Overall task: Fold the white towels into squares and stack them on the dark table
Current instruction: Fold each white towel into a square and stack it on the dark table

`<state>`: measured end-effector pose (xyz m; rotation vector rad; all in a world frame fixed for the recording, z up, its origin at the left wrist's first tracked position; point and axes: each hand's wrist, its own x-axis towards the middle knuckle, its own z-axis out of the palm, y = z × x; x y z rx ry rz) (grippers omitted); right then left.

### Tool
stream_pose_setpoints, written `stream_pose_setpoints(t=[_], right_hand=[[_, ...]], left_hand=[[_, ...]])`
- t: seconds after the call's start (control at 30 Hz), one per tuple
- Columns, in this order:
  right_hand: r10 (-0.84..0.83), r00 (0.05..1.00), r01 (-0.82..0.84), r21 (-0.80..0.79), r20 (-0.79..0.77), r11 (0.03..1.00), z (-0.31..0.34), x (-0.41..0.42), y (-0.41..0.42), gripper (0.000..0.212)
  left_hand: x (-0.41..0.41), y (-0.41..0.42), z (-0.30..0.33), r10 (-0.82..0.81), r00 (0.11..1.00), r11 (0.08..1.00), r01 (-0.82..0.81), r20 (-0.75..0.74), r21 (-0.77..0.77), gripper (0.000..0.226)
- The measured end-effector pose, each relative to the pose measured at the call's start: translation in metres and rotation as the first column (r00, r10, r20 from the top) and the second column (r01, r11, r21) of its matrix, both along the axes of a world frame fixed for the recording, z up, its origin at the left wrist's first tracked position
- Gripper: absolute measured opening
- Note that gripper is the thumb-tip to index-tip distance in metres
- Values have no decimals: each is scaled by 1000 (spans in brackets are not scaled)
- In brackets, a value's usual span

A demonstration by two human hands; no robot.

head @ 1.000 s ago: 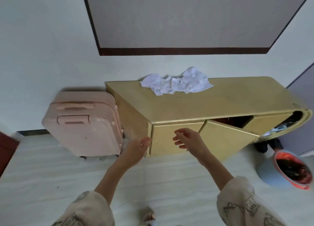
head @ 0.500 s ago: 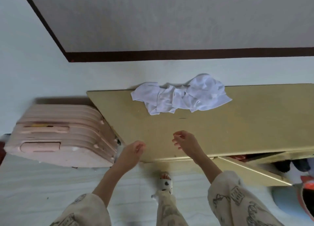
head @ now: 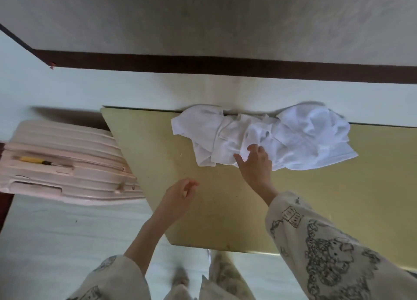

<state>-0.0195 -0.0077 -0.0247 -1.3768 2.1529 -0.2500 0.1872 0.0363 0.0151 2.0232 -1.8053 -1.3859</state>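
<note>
Right hand now reaches crumpled towels, fingers spread on cloth; left hand loosely curled, empty; folding unstarted.

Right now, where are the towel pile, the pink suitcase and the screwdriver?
towel pile (head: 293,139), head view, middle of the crumpled white cloth.
pink suitcase (head: 74,164), head view, ribbed top face.
screwdriver (head: 30,159), head view, yellow handle.
</note>
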Motion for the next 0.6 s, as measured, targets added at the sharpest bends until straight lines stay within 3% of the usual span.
stream_pose_setpoints(t=[0.1,0.23,0.47,0.6], right_hand=[[43,994,-38,49,-105,998,-14,5,-10,52],[27,977,-20,35,-210,999,-26,7,-21,29],[-49,998,55,-153,44,987,22,-12,-7,28],[-12,1000,14,-201,10,980,78,-29,5,24]], left_hand=[[7,-9,-7,14,999,1000,-15,40,16,24],[12,-20,-10,75,996,997,-75,39,-2,21],[-4,-28,11,-3,995,997,-4,-99,-73,21],[-25,-44,45,-124,973,975,83,-193,-208,27]])
